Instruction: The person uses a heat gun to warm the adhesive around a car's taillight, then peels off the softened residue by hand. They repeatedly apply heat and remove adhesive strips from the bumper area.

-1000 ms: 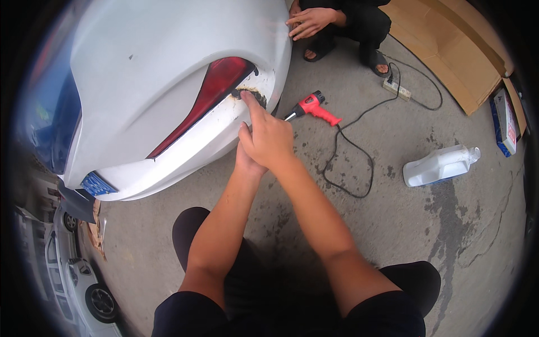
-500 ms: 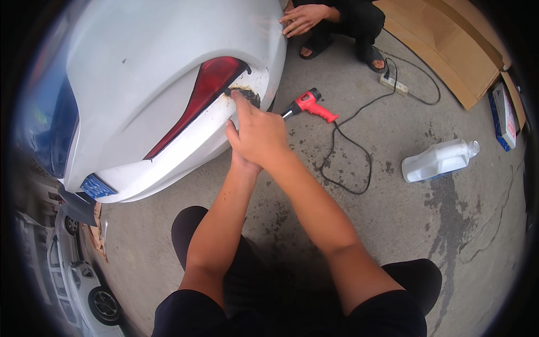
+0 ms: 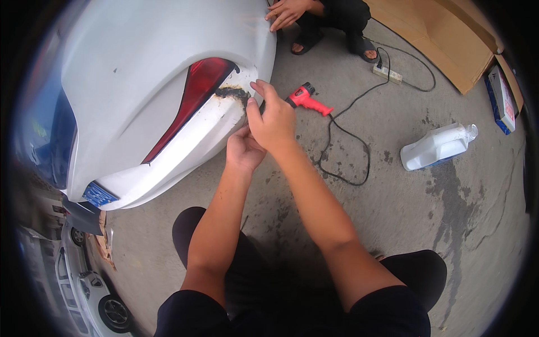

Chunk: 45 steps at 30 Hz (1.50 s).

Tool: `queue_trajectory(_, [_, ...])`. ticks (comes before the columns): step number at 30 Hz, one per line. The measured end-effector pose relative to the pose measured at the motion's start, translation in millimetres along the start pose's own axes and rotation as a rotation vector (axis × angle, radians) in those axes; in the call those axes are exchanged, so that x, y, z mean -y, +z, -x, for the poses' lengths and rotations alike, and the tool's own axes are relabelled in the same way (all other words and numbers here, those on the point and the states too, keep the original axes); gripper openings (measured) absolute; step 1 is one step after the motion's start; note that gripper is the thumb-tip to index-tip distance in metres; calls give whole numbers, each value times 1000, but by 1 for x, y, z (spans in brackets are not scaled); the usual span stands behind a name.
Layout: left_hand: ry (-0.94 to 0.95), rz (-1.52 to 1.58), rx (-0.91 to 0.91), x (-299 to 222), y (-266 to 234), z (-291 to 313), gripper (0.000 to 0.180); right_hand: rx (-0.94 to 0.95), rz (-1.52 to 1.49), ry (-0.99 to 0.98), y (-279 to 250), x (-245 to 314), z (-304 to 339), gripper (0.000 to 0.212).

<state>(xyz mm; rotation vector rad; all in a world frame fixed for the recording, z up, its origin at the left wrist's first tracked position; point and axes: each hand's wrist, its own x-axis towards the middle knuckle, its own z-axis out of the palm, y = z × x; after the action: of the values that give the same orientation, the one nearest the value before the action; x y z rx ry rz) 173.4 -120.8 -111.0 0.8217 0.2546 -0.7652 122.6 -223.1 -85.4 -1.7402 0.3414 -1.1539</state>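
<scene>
In front of me is the white rear bumper (image 3: 185,143) of a silver-white car, below a long red tail light (image 3: 193,101). Beside the light's end is a damaged dark patch (image 3: 232,92) with brownish edges. My right hand (image 3: 275,118) is at the bumper's edge just right of this patch, thumb and forefinger apart, with nothing visible between them. Lower, against the bumper's underside, my left hand (image 3: 242,150) is turned palm up, its fingers mostly hidden behind the right hand. A red heat gun (image 3: 310,101) lies on the ground beyond my right hand.
A black cord runs from the heat gun to a power strip (image 3: 387,73). Another person's hand (image 3: 286,12) rests on the car's far side. A translucent jug (image 3: 435,147) lies at right, near a box (image 3: 499,101) and cardboard (image 3: 432,33). Another car (image 3: 84,286) stands at lower left.
My right hand has moved right, off the dark patch to the bumper's edge, uncovering the patch. My left hand shows more of its palm. The view has shifted slightly.
</scene>
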Motion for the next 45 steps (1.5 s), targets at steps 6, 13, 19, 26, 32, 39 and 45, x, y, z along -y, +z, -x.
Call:
queue_trajectory(6, [-8,120,9,-1,-9,-5,14,-57,-777,912,-10,-64,2,34])
queue_trajectory(13, [-8,80,50,-3,-22,-9,17,270,-1100,1136,10,-90,15,53])
queue_trajectory(19, [-41,74,73,-7,-24,-10,20,309,-1078,1145,14,-87,6,66])
queue_trajectory(26, [-43,39,73,-9,-25,-13,21,269,-1197,1213,23,-95,-3,59])
queue_trajectory(32, [14,4,56,-4,-24,-17,21,260,-1234,1199,26,-103,-4,61])
queue_trajectory(39, [97,-79,-32,2,-20,-19,19,276,-1279,1235,18,-97,-9,55])
queue_trajectory(45, [57,-31,-11,-2,-27,-26,17,284,-1346,1289,15,-99,-10,61])
